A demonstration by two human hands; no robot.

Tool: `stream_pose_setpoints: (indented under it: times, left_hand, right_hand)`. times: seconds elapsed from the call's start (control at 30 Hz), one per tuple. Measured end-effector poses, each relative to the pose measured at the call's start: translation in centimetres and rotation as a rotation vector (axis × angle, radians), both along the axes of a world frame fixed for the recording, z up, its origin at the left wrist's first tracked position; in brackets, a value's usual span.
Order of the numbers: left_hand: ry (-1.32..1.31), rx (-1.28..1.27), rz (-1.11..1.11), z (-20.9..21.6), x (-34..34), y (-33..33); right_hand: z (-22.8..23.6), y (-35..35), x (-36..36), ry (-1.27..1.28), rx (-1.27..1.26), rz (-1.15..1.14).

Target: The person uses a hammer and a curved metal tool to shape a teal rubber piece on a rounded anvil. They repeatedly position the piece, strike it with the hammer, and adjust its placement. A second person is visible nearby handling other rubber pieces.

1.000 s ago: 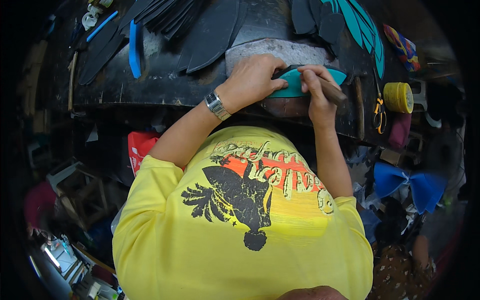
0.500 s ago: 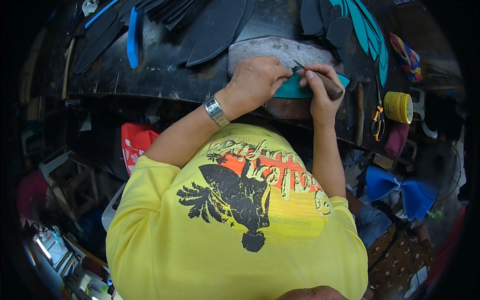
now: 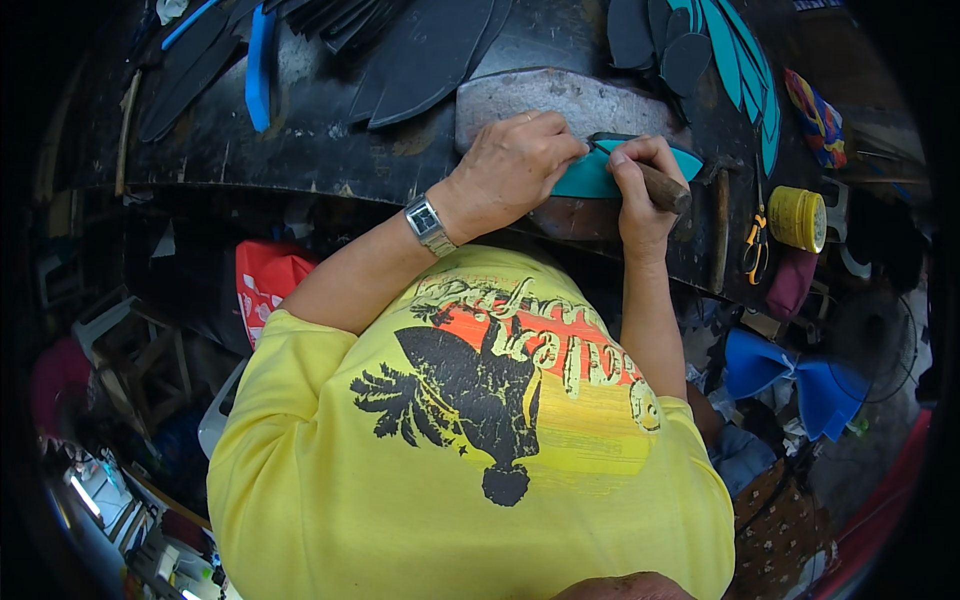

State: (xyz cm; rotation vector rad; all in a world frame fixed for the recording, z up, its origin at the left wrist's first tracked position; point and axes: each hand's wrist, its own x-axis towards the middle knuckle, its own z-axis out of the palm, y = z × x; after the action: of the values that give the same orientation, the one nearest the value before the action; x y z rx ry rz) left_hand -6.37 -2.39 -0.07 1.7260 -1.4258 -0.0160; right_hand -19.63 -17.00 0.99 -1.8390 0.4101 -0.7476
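Note:
A leaf-shaped teal sheet piece (image 3: 590,180) lies at the table's near edge, over a worn grey slab (image 3: 540,95). My left hand (image 3: 520,155), below a metal wristwatch, is closed, with its fingertips pinching the piece's upper left edge. A narrow black strip (image 3: 612,136) shows along that upper edge beside the fingertips. My right hand (image 3: 645,190) grips a wooden-handled tool (image 3: 664,190), its thin dark tip pointing left towards my left fingertips on the teal piece. What exactly sits between my left fingertips is hidden.
Black leaf-shaped pieces (image 3: 430,75) lie at the far side, with teal ones (image 3: 742,70) to the right. A blue strip (image 3: 259,85) lies left. Orange-handled scissors (image 3: 755,245), a yellow tub (image 3: 795,218) and a wooden stick (image 3: 720,230) are at right.
The tool's tip has come down from above the edge onto the teal piece. A curled black bit by my fingertips now shows as a longer strip. My left hand stays almost in place.

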Motion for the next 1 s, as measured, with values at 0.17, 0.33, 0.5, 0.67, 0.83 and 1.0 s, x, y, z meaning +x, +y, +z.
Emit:
stream_pose_setpoints:
  times: [0.17,0.33,0.5,0.67,0.83,1.0]
  left_hand:
    - [0.015,-0.001,0.007,0.0,0.0,0.0]
    - [0.022,0.014,0.045,0.4,-0.2,0.6]
    - [0.072,0.022,0.074,0.6,-0.7,2.2]
    - [0.067,0.024,0.082,0.3,-1.0,2.3]
    - [0.062,0.027,0.088,0.2,-1.1,2.2]
    - [0.054,0.009,0.072,0.2,-0.9,2.2]
  right_hand:
    - [-0.1,0.0,-0.1,-0.019,0.019,0.016]
    - [0.0,0.3,0.0,0.005,-0.065,0.027]
    - [-0.1,0.7,0.2,0.020,-0.278,0.032]
    - [-0.2,0.5,0.1,-0.033,-0.084,0.034]
    - [-0.1,0.2,-0.2,-0.026,0.015,0.065]
    - [-0.1,0.5,-0.2,0.043,-0.217,0.081]
